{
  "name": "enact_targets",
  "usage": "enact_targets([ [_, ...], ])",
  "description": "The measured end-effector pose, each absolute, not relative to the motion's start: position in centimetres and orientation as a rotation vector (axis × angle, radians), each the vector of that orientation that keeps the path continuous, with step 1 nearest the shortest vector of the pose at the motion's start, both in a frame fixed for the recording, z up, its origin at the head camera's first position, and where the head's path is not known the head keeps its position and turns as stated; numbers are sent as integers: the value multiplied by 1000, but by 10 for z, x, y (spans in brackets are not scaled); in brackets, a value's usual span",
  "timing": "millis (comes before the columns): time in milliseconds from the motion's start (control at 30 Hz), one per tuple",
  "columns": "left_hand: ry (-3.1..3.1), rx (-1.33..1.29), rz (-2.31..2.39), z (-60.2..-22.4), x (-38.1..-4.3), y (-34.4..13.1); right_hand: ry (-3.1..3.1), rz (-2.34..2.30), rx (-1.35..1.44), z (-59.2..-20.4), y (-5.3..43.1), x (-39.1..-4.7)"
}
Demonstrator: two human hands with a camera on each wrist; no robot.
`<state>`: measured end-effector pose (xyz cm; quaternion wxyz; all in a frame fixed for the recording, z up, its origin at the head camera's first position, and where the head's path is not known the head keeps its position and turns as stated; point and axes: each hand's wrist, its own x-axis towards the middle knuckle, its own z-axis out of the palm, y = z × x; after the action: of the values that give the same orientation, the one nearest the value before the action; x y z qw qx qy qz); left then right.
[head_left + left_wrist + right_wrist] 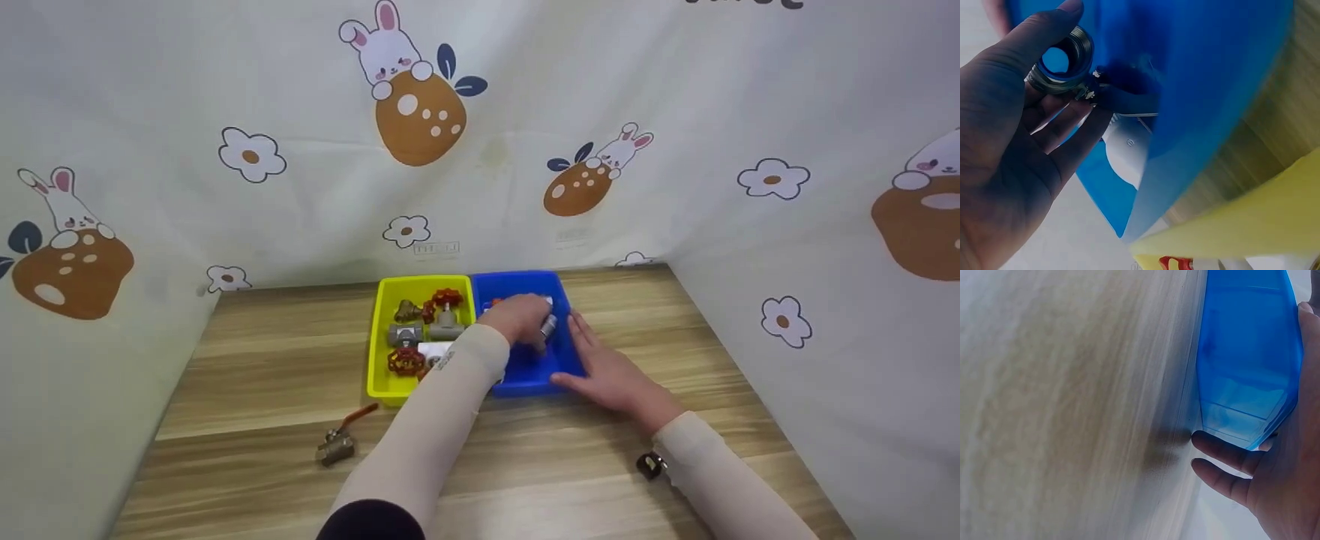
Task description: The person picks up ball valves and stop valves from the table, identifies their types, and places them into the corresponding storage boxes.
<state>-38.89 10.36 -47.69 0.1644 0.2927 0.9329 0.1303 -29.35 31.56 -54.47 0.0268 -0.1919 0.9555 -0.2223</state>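
Over the blue bin (529, 377), my left hand (517, 316) holds a metal ball valve (548, 328). The left wrist view shows the valve's threaded open end (1082, 49) between thumb and fingers, with a flat lever (1129, 102) pointing away. A round white part (1127, 147) lies in the bin beyond the fingers. My right hand (611, 375) rests against the bin's right side, its fingers along the outer wall (1247, 349) and the thumb near the front corner. Much of the bin's contents is hidden behind my left hand.
Left of the blue bin stands a yellow bin (372, 367) with several valves, some with red handwheels (406, 361). A brass ball valve (335, 448) with an orange-red lever lies on the wooden table (270, 375) in front. Printed cloth (300, 217) hangs behind and at both sides.
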Motion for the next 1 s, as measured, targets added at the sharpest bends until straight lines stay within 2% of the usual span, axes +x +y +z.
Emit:
enact_targets([
  [467, 2625, 788, 351, -476, -395, 106, 2950, -670, -584, -547, 316, -295],
  [767, 2626, 859, 270, -474, -397, 112, 2952, -663, -571, -545, 316, -294],
  [1000, 2601, 783, 225, -474, -397, 116, 2945, -672, -559, -545, 315, -294],
])
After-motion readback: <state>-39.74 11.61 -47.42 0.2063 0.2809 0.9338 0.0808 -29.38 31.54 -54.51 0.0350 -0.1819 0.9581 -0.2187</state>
